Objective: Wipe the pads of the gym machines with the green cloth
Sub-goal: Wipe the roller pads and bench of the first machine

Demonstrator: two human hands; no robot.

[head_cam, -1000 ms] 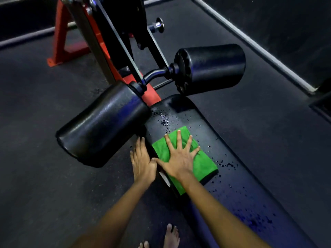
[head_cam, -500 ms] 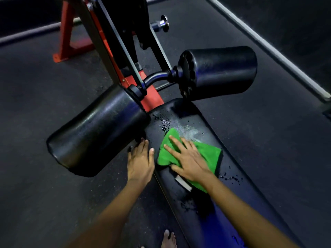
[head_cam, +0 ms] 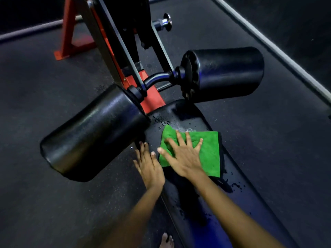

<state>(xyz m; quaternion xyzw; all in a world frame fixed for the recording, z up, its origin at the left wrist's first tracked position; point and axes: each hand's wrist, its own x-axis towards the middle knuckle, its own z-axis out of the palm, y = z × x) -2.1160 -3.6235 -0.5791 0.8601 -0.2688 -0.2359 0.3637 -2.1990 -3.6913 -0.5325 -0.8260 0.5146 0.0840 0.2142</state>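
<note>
We pressed right hand flat, fingers spread, on green cloth, bench pad wet, left hand flat at 9 o'clock on pad edge, holding nothing

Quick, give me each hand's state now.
Left hand: open, resting flat on the bench pad edge.
Right hand: open, fingers spread, pressing the green cloth.

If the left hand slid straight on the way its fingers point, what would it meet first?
Probably the near roller pad. The left hand lies flat at the bench pad's left edge, fingers aimed toward the roller's lower side; whether they already touch it is unclear.
</note>
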